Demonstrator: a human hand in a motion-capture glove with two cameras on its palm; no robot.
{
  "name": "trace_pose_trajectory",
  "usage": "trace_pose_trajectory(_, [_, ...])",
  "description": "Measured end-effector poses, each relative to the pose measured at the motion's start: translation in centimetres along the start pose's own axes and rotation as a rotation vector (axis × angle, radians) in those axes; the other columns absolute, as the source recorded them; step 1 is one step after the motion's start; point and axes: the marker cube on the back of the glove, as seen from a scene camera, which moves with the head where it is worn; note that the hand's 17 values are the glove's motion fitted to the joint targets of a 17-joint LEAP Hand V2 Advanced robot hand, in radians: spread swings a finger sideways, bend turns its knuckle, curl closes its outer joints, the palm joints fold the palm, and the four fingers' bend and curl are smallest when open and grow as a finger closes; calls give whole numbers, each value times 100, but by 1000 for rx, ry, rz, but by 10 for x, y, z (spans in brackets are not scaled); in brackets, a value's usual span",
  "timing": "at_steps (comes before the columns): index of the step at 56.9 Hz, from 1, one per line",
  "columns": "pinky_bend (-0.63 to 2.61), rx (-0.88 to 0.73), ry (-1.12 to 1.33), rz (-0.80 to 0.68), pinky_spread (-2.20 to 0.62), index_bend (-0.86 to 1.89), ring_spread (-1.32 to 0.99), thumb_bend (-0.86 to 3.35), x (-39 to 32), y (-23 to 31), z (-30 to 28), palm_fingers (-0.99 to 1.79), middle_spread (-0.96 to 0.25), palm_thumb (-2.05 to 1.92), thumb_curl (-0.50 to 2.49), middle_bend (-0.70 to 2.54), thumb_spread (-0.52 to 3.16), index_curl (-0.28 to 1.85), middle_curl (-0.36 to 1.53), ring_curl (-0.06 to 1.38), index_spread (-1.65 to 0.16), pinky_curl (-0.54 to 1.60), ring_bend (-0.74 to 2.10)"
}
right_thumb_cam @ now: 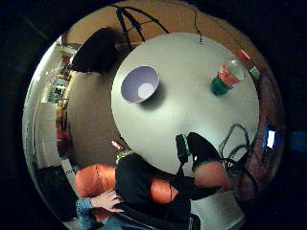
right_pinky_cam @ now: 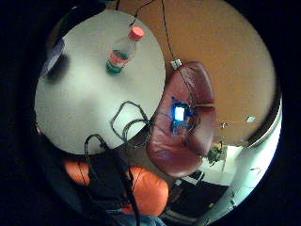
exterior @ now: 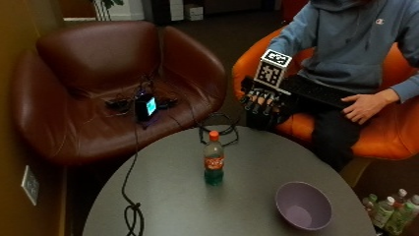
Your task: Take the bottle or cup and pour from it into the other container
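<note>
The bottle (exterior: 213, 164) is clear plastic with a glossy paper-like label and a smooth orange-red cap, standing near the middle of the surface (exterior: 170, 201) — matt, smooth and grey. Toward the surface's edge sits a bowl (exterior: 303, 205) of smooth lilac plastic with a soft sheen — the armchair (exterior: 98, 88) beyond looks like glossy brown leather.

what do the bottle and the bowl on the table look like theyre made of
The bottle looks like clear plastic: see-through upper body, printed red label, orange-red screw cap, green towards the base. The bowl looks like smooth plastic or glazed ceramic, pale purple with a soft sheen on its rim; the views cannot settle which. Both stand on the round table, apart from each other.
</note>
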Motion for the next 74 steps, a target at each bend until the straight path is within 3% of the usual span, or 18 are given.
trace_pose_trajectory(49, [47, 29, -71, 106, 21, 13, -5, -3, 126, -9, 37, 12, -6, 68, 38, 19, 92, 23, 30, 28, -39, 34, 37])
trace_pose_trajectory(74, [47, -11, -117, 26, 21, 13, -5, -3, 164, -51, 66, 9, -6, 65, 37, 20, 92, 21, 32, 28, -39, 35, 37])
